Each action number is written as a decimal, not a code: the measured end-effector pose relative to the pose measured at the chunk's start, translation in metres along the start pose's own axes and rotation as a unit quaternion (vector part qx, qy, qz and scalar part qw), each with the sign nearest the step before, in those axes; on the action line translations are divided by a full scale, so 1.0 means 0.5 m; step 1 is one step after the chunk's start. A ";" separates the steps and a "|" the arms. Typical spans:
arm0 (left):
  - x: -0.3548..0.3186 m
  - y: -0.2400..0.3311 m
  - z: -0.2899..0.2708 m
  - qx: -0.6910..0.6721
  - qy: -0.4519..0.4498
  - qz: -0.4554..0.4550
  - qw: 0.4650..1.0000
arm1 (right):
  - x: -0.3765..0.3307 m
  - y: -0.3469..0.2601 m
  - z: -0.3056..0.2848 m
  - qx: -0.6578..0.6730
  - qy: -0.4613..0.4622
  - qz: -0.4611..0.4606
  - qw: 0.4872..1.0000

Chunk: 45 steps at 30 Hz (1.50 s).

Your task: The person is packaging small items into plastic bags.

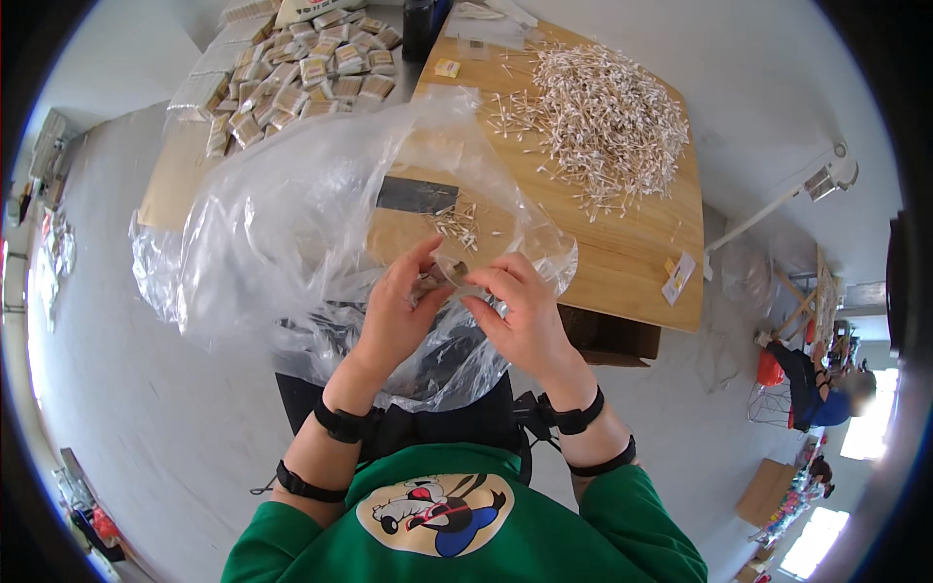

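Near the table's front edge, my left hand and my right hand meet, fingers pinched around a small clear plastic bag. Something brownish shows in it, but its contents are mostly hidden by the fingers. Just beyond my fingertips, a small loose bunch of cotton swabs lies beside a dark flat strip. A large clear plastic sheet or bag spreads over the left part of the table and hangs down to my lap, under my hands.
A big heap of loose cotton swabs covers the far right of the wooden table. Many packed swab bags pile up at the far left, near a dark bottle. An open cardboard box sits below the right edge. Another person sits far right.
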State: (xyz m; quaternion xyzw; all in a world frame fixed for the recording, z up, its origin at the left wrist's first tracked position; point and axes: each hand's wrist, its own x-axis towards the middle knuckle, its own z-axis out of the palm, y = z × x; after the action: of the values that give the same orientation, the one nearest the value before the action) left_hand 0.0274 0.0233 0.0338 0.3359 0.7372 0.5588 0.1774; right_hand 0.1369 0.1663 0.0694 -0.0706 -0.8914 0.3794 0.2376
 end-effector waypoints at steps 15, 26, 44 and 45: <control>-0.064 -0.049 0.051 0.094 0.056 0.134 0.985 | -0.056 -0.040 0.035 0.126 -0.081 0.136 0.979; -0.067 -0.038 0.054 0.037 0.034 0.127 0.991 | -0.036 -0.069 0.007 0.161 0.010 0.087 0.983; -0.079 -0.040 0.047 -0.018 -0.028 0.069 0.997 | -0.033 -0.073 0.010 0.051 -0.048 0.069 0.995; -0.076 -0.039 0.048 -0.003 -0.038 0.071 0.997 | -0.034 -0.066 0.012 0.014 -0.056 0.019 0.998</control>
State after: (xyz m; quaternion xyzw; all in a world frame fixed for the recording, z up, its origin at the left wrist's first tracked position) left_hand 0.0640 0.0111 0.0035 0.4080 0.7022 0.5594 0.1657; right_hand 0.1505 0.1338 0.0831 -0.0627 -0.8963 0.3999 0.1809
